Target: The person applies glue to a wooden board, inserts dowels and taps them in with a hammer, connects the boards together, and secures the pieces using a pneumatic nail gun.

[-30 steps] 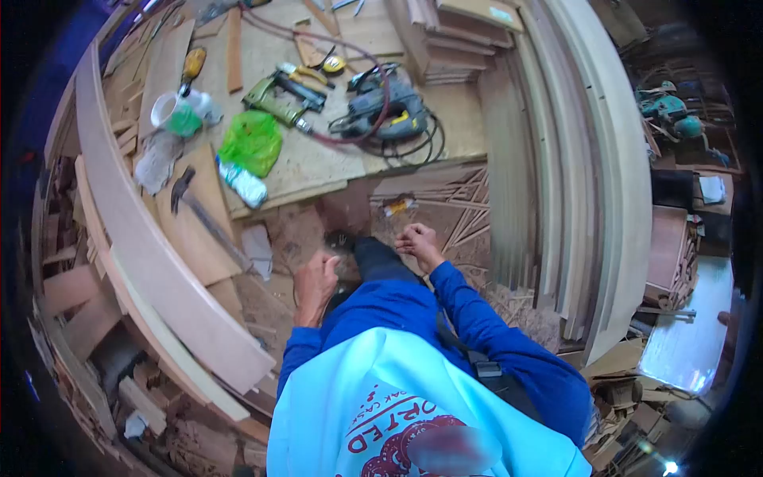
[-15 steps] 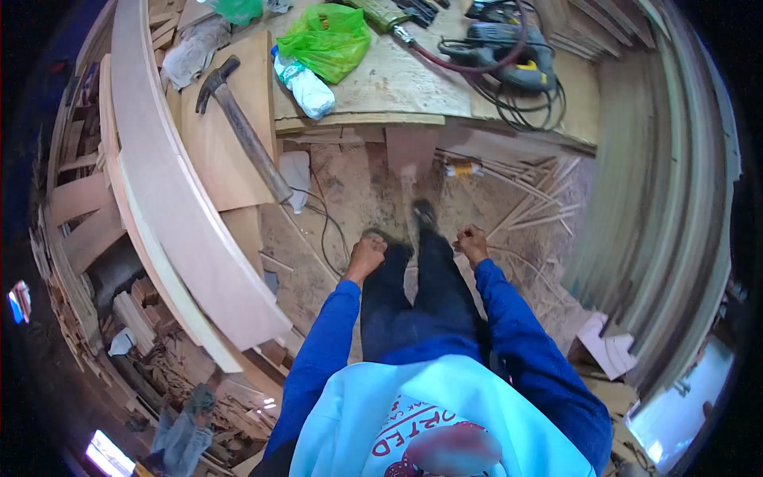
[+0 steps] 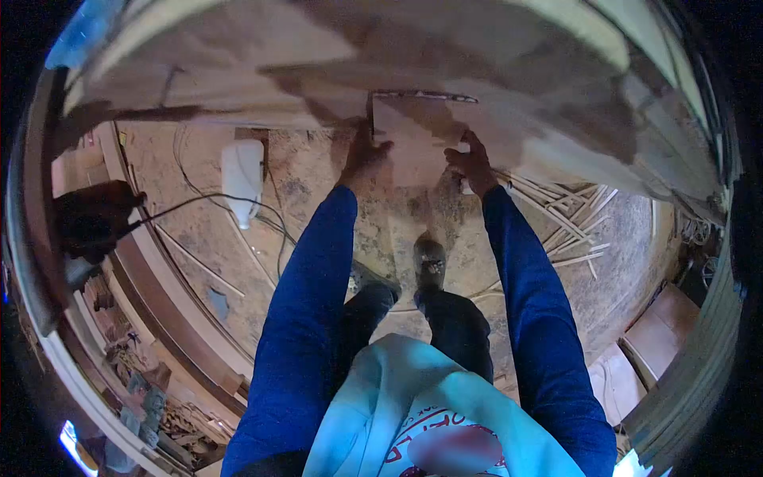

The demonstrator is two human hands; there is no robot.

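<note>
- My two hands are forward and low, sleeves stretched out, one at each side of a squarish wooden panel (image 3: 415,147).
- Panel sits ahead of my feet, between the hands. Dark line along its top edge, another down the upper part of its left side.
- Left hand (image 3: 363,163) at the panel's left side, in shadow, thumb pointing in toward the wood.
- Right hand (image 3: 475,167) at the panel's right side, thumb and forefinger spread apart, the forefinger pointing up.
- Fingers of both hands partly bent. Light is dim and the wood blurred here, so I cannot tell whether either set has closed on the panel or merely rests against it.
- Broad wooden surface (image 3: 262,48) spreads above the panel and out to both sides, dark shadows across it.
- White plastic container (image 3: 242,176) on the floor (image 3: 310,215), left of my left hand and well apart from it.
- Dark cable (image 3: 214,195) runs past the container, bending down toward my left sleeve (image 3: 306,274).
- Loose thin wood strips (image 3: 556,219) crossed over one another on the floor, right of my right hand.
- My shoes (image 3: 430,262) stand below the panel, one slightly ahead of the other.
</note>
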